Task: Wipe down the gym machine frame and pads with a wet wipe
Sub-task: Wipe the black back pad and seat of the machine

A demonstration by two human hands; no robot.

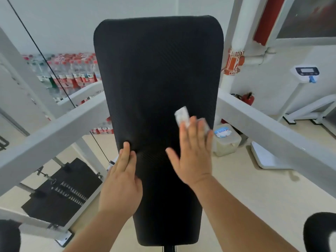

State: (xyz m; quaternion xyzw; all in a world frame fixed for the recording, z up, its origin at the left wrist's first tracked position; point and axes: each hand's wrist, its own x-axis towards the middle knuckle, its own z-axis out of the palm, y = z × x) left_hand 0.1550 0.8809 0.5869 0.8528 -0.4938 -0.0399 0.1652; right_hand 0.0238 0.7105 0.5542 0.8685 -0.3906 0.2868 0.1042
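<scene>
The pad-wiping step was in hand: the right hand (192, 157), fingers straight and thumb spread wide, pressed the single wet wipe (181, 115) flat against the right side of the one black back pad (158, 79), about halfway up. The left hand (121, 182), fingers straight and close together, rested on the pad's left edge, seemingly steadying it. The next move likely called for flat strokes across the pad's upper half before turning to the two white frame beams (54, 131) flanking the pad; one lidded wipe tub (226, 140) sat on the floor just right of it.
</scene>
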